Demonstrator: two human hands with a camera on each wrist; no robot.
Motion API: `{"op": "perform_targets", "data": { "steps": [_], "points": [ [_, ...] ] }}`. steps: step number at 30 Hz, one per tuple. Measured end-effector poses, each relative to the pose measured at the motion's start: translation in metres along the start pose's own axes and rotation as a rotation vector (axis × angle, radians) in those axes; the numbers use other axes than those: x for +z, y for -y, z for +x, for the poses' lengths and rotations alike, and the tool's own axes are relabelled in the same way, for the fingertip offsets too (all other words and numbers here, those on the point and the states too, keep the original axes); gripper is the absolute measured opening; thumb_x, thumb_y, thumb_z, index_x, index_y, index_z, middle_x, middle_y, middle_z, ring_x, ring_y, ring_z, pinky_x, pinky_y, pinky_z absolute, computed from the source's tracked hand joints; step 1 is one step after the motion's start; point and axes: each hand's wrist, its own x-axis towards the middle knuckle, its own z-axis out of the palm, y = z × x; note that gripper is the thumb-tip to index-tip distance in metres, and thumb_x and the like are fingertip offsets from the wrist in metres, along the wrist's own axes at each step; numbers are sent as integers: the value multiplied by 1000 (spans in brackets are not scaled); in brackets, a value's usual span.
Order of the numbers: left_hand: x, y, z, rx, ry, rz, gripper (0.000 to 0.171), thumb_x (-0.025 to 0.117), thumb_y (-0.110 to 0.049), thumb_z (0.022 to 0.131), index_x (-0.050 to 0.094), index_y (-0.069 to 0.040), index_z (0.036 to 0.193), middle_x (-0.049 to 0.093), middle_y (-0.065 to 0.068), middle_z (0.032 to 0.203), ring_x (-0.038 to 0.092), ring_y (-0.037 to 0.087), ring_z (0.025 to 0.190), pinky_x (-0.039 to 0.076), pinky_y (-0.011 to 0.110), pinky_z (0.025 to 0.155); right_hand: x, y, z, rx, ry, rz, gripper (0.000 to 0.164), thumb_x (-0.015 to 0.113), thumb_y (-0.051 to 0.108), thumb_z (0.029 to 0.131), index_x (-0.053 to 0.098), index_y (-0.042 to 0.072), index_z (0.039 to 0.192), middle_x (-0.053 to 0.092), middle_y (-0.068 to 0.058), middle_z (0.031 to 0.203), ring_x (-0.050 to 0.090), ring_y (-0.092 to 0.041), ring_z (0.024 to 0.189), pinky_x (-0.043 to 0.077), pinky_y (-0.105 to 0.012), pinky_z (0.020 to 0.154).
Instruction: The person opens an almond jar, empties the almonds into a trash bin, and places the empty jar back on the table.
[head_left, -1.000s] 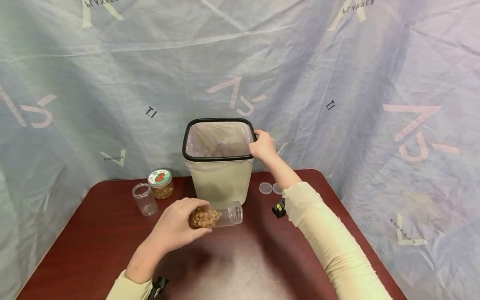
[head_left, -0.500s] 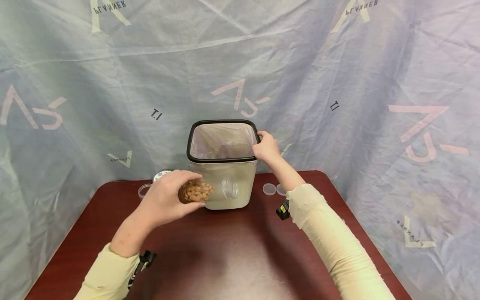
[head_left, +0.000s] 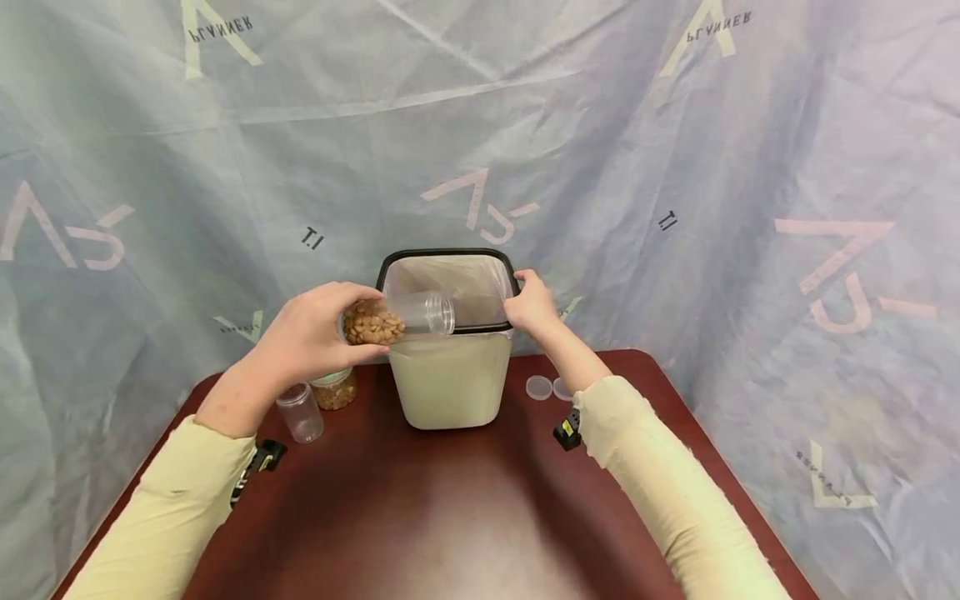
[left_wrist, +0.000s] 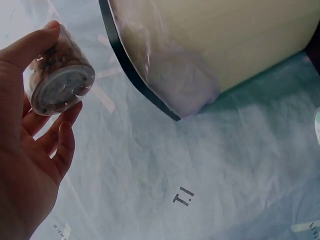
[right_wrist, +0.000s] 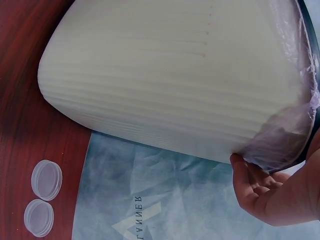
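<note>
My left hand (head_left: 307, 333) grips a clear plastic jar (head_left: 427, 313) lying on its side in the air, its uncovered mouth toward the right. Brown nut-like pieces (head_left: 372, 322) are gathered at its base end. In the head view the jar's mouth overlaps the front rim of a pale trash bin (head_left: 450, 383) with a black rim and a plastic liner (head_left: 480, 283). In the left wrist view, the jar's round base (left_wrist: 62, 89) faces the camera. My right hand (head_left: 532, 305) holds the bin's rim at the right side, thumb inward; the right wrist view shows its curled fingers (right_wrist: 242, 177) by the liner's edge.
Left of the bin stand an uncovered clear jar (head_left: 302, 417) and a lidded jar (head_left: 335, 392) of brown pieces, its top partly hidden by my left hand. Two clear lids (head_left: 538, 387) lie to the right on the dark red table (head_left: 420, 508). A grey cloth (head_left: 337, 167) hangs behind.
My left hand has lifted the jar from low in front of the bin up to rim height, moving slightly left. My right hand stays on the bin's rim.
</note>
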Motion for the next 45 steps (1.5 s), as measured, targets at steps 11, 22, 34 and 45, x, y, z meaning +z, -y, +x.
{"op": "perform_targets", "data": {
  "steps": [11,22,34,45],
  "points": [
    [-2,24,24,-79,125,82,64,86,-36,71,61,-10,124,64,6,114,60,25,102,48,46,83,8,-2,-1,-17,10,1,57,49,4,90,36,12,145,51,-18,133,51,-28,89,41,-36,68],
    [-6,44,61,-39,219,196,62,83,-39,74,61,-8,123,65,9,113,60,28,101,47,48,85,3,3,2,6,96,37,58,45,4,93,26,14,148,53,-21,114,43,-24,66,35,-32,54],
    [-4,45,79,24,270,270,56,82,-34,76,62,-7,121,66,9,105,60,27,88,47,49,81,3,2,7,23,148,6,57,40,4,95,22,15,147,55,-17,96,33,-16,53,34,-30,50],
    [-7,57,88,19,363,373,59,81,-37,76,60,-5,122,65,11,109,60,32,94,43,53,87,3,0,9,29,153,40,56,40,4,95,22,15,147,55,-20,97,33,-18,53,35,-30,50]
  ]
}}
